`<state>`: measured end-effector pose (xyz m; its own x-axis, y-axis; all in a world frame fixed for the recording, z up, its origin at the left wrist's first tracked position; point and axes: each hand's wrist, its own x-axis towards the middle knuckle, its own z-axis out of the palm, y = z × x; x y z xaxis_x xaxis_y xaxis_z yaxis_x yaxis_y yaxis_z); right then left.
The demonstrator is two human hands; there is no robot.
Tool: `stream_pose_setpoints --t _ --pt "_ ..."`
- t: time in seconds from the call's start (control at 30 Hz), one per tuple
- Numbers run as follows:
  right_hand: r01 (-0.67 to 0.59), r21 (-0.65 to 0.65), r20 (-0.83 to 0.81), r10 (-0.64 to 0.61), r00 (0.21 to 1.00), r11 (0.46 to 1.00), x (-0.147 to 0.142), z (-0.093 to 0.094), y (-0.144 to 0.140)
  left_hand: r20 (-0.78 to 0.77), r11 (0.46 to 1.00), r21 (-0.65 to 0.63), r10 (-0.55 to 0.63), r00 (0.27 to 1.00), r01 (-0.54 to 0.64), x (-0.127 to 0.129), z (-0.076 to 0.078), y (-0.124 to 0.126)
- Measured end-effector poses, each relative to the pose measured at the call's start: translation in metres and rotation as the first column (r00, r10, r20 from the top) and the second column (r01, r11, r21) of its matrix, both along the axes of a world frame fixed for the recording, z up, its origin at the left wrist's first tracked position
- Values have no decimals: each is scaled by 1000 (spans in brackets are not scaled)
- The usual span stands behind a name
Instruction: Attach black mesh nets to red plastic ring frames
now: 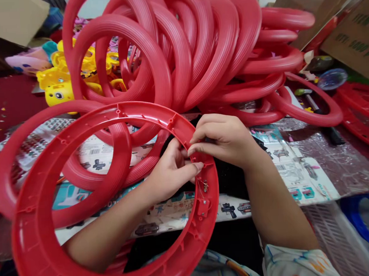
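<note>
A hollow red plastic ring half [190, 247] faces me with its open channel, showing screw posts and ribs. My left hand [170, 171] reaches up through the ring's opening and grips its right side, thumb lying over the channel. Just above, my right hand [223, 140] is closed in a pinch at the same channel. Whatever those fingertips hold, if anything, is hidden. Below my left thumb, thin wires and a small metal spring-like part [205, 186] sit in the channel. Under them is a small red block [203, 207] fixed with screws.
Many ribbed red rings [198, 42] are heaped at the back. Another red ring [7, 180] lies at left, near a bag of small parts [33, 142]. Yellow toy pieces [58, 93] stand behind. Printed cardboard [316, 180] covers the table; a white crate [337, 229] is lower right.
</note>
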<state>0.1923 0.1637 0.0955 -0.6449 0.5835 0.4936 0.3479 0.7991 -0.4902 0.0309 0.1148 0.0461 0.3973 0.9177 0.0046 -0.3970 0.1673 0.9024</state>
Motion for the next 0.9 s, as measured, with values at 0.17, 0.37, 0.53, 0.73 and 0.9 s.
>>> stream_pose_setpoints --t 0.17,0.37,0.53,0.73,0.9 --pt "-5 11 14 5 1000 1000 0 0 -1 27 999 -17 48 998 -47 3 0 -2" --pt "-31 2 36 31 999 1000 -1 -2 0 -64 996 -14 91 994 -92 4 3 -3" --pt "-98 3 72 97 993 995 0 0 -1 -176 987 62 158 972 -149 4 2 -6" --pt "-84 55 108 77 991 995 -1 3 -4 -164 978 128 186 969 -166 4 -2 -8" --pt "3 150 127 -22 992 989 -2 2 -6 -4 983 102 151 988 -150 1 2 -1"
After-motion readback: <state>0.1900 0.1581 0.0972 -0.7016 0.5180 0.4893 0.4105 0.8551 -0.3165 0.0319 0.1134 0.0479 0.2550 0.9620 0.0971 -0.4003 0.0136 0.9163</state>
